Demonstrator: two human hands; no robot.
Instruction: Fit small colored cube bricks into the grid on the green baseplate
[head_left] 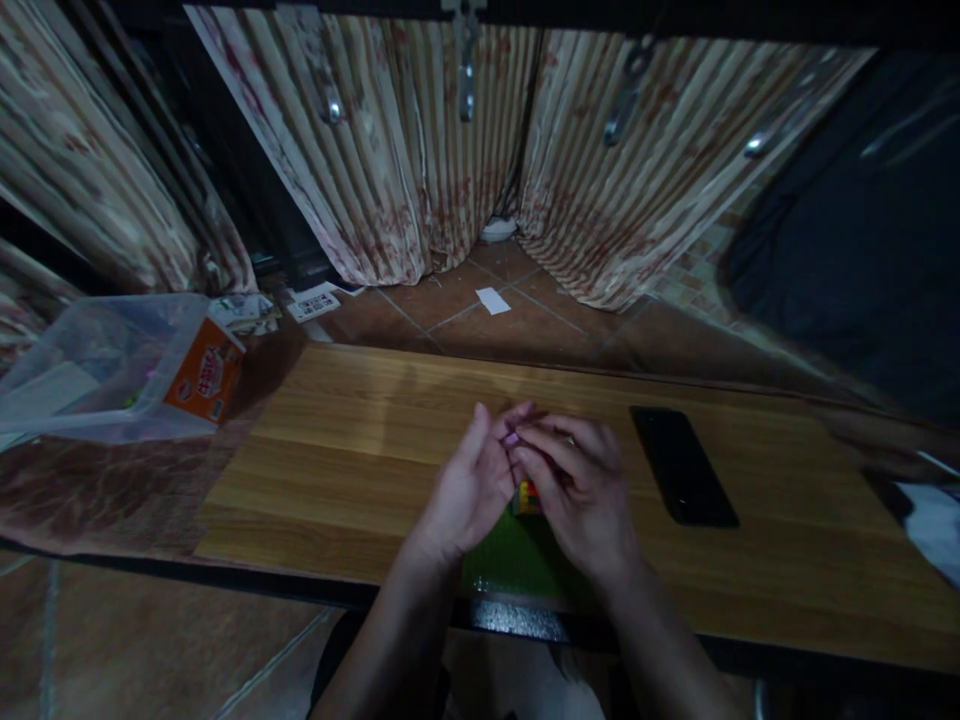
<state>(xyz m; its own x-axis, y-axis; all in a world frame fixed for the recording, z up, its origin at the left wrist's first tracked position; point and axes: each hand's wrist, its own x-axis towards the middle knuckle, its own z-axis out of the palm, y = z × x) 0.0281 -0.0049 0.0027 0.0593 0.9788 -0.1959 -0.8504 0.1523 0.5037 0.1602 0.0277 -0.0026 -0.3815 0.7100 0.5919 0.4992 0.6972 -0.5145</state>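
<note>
Above the green baseplate (517, 560) my two hands meet at the fingertips. A small purple toy brick (511, 439) shows between them. My left hand (480, 485) is turned palm up and cupped, its thumb apart, with the brick held at its fingers. The fingers of my right hand (585, 480) are closed in a pinch at the same brick, and some of them are hidden. Just below the hands, yellow and red toy bricks (529, 497) stand on the baseplate, partly covered by my right hand.
A black phone (684, 467) lies right of my hands on the wooden board (337, 440). On the left stands a clear plastic bin (112, 400) with an orange label. Striped curtains (375, 150) hang beyond, and a white paper (493, 300) lies on the tiled floor.
</note>
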